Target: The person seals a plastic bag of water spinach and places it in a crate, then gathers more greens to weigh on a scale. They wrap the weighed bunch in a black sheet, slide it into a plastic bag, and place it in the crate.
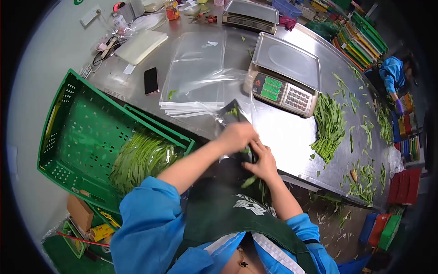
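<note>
Both of my hands meet at the table's near edge, over a clear plastic bag [248, 109] with a dark sheet-like piece [233, 109] and some green leaves at it. My left hand [238, 137] is closed, its fingers bent at the bag; what they pinch is hidden. Close beside it, my right hand [263, 160] has its fingers bent against the dark piece, and their grip is unclear. A stack of flat clear bags [194, 68] lies beyond my left hand. The digital scale [285, 73] stands beyond my right hand, with a pile of leafy greens [329, 128] next to it.
A green crate [91, 132] with bagged greens [143, 157] stands at the left. A phone [151, 81] lies on the steel table [278, 132]. A second scale [251, 13] is at the back. Loose leaves [362, 180] lie at the right; another person [392, 75] stands beyond.
</note>
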`<state>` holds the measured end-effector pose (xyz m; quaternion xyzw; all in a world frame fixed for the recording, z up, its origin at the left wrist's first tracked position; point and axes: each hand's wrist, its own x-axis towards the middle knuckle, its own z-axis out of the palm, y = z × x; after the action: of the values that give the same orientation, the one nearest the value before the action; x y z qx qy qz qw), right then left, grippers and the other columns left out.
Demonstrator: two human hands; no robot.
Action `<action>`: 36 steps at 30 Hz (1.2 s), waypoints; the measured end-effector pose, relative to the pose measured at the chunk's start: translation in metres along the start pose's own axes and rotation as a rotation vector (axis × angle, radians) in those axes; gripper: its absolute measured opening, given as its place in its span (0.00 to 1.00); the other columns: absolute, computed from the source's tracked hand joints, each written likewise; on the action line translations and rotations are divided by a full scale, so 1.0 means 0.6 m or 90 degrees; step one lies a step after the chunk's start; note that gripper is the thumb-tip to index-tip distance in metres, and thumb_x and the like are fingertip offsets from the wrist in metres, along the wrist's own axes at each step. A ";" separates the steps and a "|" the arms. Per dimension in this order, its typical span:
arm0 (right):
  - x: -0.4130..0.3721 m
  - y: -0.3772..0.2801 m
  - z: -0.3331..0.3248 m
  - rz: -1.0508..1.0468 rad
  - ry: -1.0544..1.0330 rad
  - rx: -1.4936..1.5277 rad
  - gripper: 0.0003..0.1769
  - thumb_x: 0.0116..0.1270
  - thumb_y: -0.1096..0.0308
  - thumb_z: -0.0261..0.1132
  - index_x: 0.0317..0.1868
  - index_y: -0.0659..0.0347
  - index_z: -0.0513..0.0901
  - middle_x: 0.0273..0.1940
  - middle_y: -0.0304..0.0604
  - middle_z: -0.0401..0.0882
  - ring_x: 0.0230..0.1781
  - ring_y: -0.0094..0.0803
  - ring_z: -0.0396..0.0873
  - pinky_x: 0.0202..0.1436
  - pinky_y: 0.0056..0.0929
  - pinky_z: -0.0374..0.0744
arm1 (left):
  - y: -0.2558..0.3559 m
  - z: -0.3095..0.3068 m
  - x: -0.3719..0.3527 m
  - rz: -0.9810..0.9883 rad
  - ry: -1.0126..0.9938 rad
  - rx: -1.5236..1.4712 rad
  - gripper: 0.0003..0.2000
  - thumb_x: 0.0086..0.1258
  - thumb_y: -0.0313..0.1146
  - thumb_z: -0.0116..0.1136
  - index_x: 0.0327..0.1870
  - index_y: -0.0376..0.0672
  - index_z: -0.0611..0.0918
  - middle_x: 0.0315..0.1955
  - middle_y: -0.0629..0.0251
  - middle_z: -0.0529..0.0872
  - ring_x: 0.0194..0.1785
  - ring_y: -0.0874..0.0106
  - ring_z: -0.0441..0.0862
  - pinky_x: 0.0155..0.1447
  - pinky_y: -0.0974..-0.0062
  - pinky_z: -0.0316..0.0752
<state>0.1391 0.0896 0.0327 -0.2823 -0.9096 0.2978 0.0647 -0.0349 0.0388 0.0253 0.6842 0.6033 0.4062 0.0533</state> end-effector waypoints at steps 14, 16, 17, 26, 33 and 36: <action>0.076 -0.012 0.049 0.120 0.064 0.475 0.19 0.64 0.63 0.59 0.49 0.70 0.78 0.41 0.45 0.81 0.42 0.25 0.76 0.49 0.23 0.73 | 0.017 -0.017 -0.172 -0.699 0.219 -0.818 0.30 0.61 0.36 0.61 0.63 0.38 0.63 0.53 0.62 0.74 0.56 0.72 0.71 0.60 0.75 0.64; 0.018 0.041 0.063 0.113 0.225 0.455 0.13 0.62 0.66 0.62 0.38 0.70 0.82 0.27 0.39 0.80 0.36 0.25 0.77 0.38 0.24 0.75 | -0.006 -0.039 -0.201 -0.660 0.200 -0.862 0.31 0.58 0.32 0.63 0.62 0.38 0.63 0.53 0.61 0.74 0.55 0.71 0.72 0.60 0.74 0.65; 0.003 0.090 0.071 0.023 0.312 0.149 0.16 0.61 0.67 0.63 0.46 0.67 0.78 0.34 0.42 0.80 0.39 0.27 0.77 0.36 0.26 0.77 | -0.002 -0.043 -0.213 -0.629 0.186 -0.886 0.31 0.58 0.30 0.64 0.62 0.38 0.63 0.53 0.61 0.75 0.55 0.71 0.73 0.60 0.74 0.66; -0.061 0.021 0.063 0.078 -0.066 0.304 0.19 0.73 0.63 0.43 0.48 0.72 0.73 0.37 0.50 0.76 0.40 0.27 0.70 0.46 0.29 0.70 | 0.114 -0.003 -0.232 -0.601 0.197 -0.667 0.27 0.59 0.30 0.62 0.59 0.36 0.65 0.47 0.63 0.77 0.48 0.75 0.74 0.54 0.75 0.70; -0.132 0.038 -0.025 0.149 -0.128 0.227 0.15 0.69 0.63 0.51 0.40 0.70 0.77 0.23 0.50 0.72 0.27 0.29 0.73 0.35 0.34 0.72 | 0.158 -0.027 -0.299 -0.694 0.064 -0.217 0.11 0.66 0.35 0.51 0.30 0.37 0.80 0.17 0.58 0.77 0.22 0.75 0.73 0.29 0.73 0.68; 0.003 0.014 -0.125 0.049 0.090 0.350 0.19 0.67 0.57 0.57 0.26 0.66 0.78 0.19 0.38 0.75 0.22 0.21 0.72 0.29 0.23 0.71 | 0.133 -0.143 -0.140 -0.396 0.274 -0.223 0.10 0.65 0.32 0.49 0.24 0.40 0.79 0.17 0.71 0.77 0.21 0.82 0.69 0.25 0.79 0.63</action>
<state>0.1632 0.1340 0.0886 -0.3086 -0.7768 0.5148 0.1907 -0.0209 -0.0914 0.0859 0.3492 0.7002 0.6013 0.1616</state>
